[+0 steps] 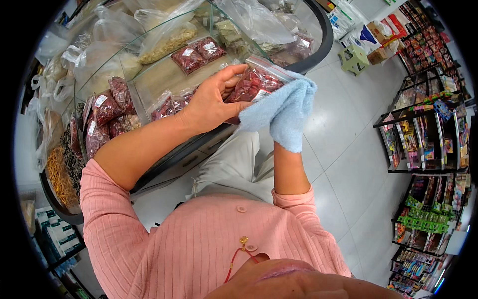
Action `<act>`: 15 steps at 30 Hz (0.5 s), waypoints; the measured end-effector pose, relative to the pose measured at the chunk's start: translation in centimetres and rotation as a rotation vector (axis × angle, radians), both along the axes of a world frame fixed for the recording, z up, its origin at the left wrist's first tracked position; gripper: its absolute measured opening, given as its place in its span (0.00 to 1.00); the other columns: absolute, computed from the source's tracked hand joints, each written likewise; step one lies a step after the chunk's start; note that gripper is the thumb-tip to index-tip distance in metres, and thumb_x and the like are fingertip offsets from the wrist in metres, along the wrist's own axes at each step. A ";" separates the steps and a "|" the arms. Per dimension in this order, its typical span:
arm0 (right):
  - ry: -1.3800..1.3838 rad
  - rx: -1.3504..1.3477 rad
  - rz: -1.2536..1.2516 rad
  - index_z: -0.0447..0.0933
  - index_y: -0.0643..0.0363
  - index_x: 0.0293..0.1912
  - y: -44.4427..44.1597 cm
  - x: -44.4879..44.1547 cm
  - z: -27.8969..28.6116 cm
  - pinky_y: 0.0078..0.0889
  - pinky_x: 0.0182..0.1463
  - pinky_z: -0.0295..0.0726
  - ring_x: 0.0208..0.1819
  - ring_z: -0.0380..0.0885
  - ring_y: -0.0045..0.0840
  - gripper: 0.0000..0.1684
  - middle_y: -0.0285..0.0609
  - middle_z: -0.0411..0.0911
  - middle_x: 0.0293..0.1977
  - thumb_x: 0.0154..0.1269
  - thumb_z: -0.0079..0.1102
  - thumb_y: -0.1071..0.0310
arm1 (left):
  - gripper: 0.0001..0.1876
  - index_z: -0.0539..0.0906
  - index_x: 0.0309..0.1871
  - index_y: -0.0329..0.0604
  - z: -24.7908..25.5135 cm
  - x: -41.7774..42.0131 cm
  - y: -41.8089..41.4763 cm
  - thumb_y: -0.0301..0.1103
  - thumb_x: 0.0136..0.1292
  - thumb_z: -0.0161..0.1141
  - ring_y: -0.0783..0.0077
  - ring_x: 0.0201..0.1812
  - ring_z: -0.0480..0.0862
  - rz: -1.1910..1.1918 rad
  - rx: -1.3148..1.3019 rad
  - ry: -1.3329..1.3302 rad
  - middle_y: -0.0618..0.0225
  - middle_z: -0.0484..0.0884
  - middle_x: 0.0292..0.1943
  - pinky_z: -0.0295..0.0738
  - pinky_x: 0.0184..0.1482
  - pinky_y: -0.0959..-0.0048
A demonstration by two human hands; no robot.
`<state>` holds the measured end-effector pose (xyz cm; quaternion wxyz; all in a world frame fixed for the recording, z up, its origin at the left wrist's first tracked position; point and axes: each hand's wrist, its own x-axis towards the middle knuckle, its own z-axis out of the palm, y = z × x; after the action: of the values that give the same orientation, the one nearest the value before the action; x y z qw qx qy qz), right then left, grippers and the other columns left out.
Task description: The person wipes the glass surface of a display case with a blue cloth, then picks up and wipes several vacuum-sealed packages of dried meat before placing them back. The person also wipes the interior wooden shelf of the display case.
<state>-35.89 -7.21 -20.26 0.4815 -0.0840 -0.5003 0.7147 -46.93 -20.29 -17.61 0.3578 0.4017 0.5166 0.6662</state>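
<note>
My left hand (216, 95) grips a clear zip-lock bag of dried red chillies (257, 80) by its left side, fingers behind it and thumb in front. A light blue cloth (287, 101) is draped over my right hand (293, 112) and lies against the bag's right side and lower corner; the cloth hides the fingers. The bag bears a white label. Beneath it, in a glass-partitioned display bin, lie more bags of chillies (168, 106). Two further chilli bags (198, 54) rest side by side on the bin's wooden base.
Left compartments hold stacked chilli bags (106, 108) and loose orange dried strips (59, 179). Plastic bags of pale dried goods (170, 43) stand further back. The bin's thick dark rim (321, 48) curves on the right. Beyond are a green plastic stool (354, 59) and stocked shelves (422, 142).
</note>
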 end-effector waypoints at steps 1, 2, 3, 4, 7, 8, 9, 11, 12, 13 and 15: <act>0.031 0.009 -0.009 0.66 0.63 0.54 0.6 0.0 0.1 0.32 0.54 0.76 0.47 0.77 0.29 0.21 0.48 0.77 0.48 0.74 0.48 0.56 | 0.37 0.60 0.68 0.32 0.0 0.0 0.0 0.23 0.57 0.68 0.74 0.53 0.78 -0.004 0.005 -0.035 0.61 0.77 0.55 0.73 0.57 0.73; 0.062 0.018 -0.018 0.66 0.63 0.55 1.2 0.1 0.2 0.32 0.54 0.77 0.47 0.78 0.30 0.21 0.48 0.77 0.48 0.74 0.48 0.55 | 0.37 0.60 0.67 0.31 0.1 -0.1 0.1 0.23 0.56 0.68 0.74 0.53 0.78 -0.008 0.011 -0.070 0.61 0.77 0.56 0.73 0.57 0.73; 0.062 -0.016 0.015 0.66 0.61 0.56 1.8 0.7 0.4 0.32 0.53 0.77 0.48 0.77 0.30 0.22 0.47 0.77 0.49 0.74 0.47 0.54 | 0.37 0.61 0.67 0.31 0.2 -0.1 0.1 0.24 0.56 0.68 0.74 0.53 0.78 -0.008 0.009 -0.062 0.62 0.77 0.56 0.73 0.57 0.73; 0.062 -0.049 0.047 0.66 0.59 0.57 2.5 1.3 0.8 0.33 0.53 0.77 0.49 0.77 0.29 0.23 0.46 0.76 0.50 0.74 0.45 0.52 | 0.37 0.62 0.67 0.31 0.4 -0.1 0.2 0.24 0.56 0.69 0.74 0.54 0.78 -0.008 0.008 -0.055 0.62 0.77 0.56 0.73 0.57 0.73; -0.368 0.499 -0.228 0.71 0.56 0.55 1.2 1.7 4.9 0.34 0.49 0.77 0.47 0.77 0.33 0.25 0.43 0.77 0.49 0.62 0.55 0.54 | 0.35 0.65 0.65 0.30 0.5 0.0 0.1 0.25 0.55 0.69 0.75 0.54 0.77 0.005 -0.018 -0.006 0.62 0.77 0.56 0.72 0.58 0.74; -0.582 0.791 -0.378 0.73 0.55 0.53 0.1 1.7 7.2 0.34 0.47 0.77 0.45 0.78 0.35 0.26 0.42 0.78 0.48 0.56 0.61 0.55 | 0.35 0.66 0.65 0.30 0.5 0.0 0.0 0.25 0.55 0.70 0.76 0.54 0.77 0.015 -0.030 0.014 0.63 0.77 0.56 0.72 0.58 0.74; -0.797 1.082 -0.539 0.75 0.55 0.51 -0.4 1.7 8.3 0.34 0.46 0.77 0.44 0.78 0.37 0.28 0.41 0.78 0.47 0.50 0.66 0.57 | 0.34 0.66 0.64 0.30 0.5 0.1 0.0 0.25 0.55 0.69 0.76 0.54 0.77 0.018 -0.048 0.012 0.63 0.77 0.55 0.72 0.58 0.74; -0.670 1.308 -0.550 0.78 0.53 0.45 -0.8 1.4 8.1 0.35 0.44 0.76 0.41 0.79 0.37 0.24 0.39 0.79 0.41 0.46 0.67 0.58 | 0.33 0.67 0.64 0.31 0.6 0.4 0.1 0.25 0.55 0.69 0.76 0.54 0.77 0.027 -0.083 0.006 0.63 0.78 0.55 0.71 0.58 0.74; -0.595 1.420 -0.548 0.80 0.52 0.42 -1.0 1.0 8.0 0.36 0.43 0.76 0.40 0.79 0.37 0.21 0.39 0.80 0.39 0.44 0.68 0.59 | 0.33 0.68 0.64 0.31 0.3 0.3 0.1 0.25 0.55 0.69 0.77 0.53 0.77 0.031 -0.076 0.030 0.64 0.78 0.54 0.71 0.58 0.74; -0.560 1.446 -0.515 0.80 0.53 0.39 -1.0 0.8 7.8 0.36 0.42 0.76 0.39 0.79 0.37 0.19 0.39 0.80 0.37 0.44 0.68 0.60 | 0.32 0.69 0.63 0.31 -0.2 0.1 0.1 0.24 0.54 0.69 0.77 0.53 0.77 0.035 -0.069 0.053 0.64 0.78 0.54 0.71 0.58 0.74; -0.538 1.412 -0.419 0.81 0.53 0.36 -1.0 0.3 7.2 0.35 0.41 0.77 0.37 0.79 0.37 0.14 0.39 0.80 0.34 0.45 0.66 0.62 | 0.31 0.70 0.62 0.32 -0.3 0.0 0.1 0.24 0.54 0.68 0.78 0.52 0.77 0.027 -0.065 0.099 0.65 0.79 0.54 0.71 0.58 0.75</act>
<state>-35.58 -8.21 -13.11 0.4082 -0.0209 -0.9095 0.0766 -46.95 -20.21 -17.89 0.3356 0.4155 0.5602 0.6332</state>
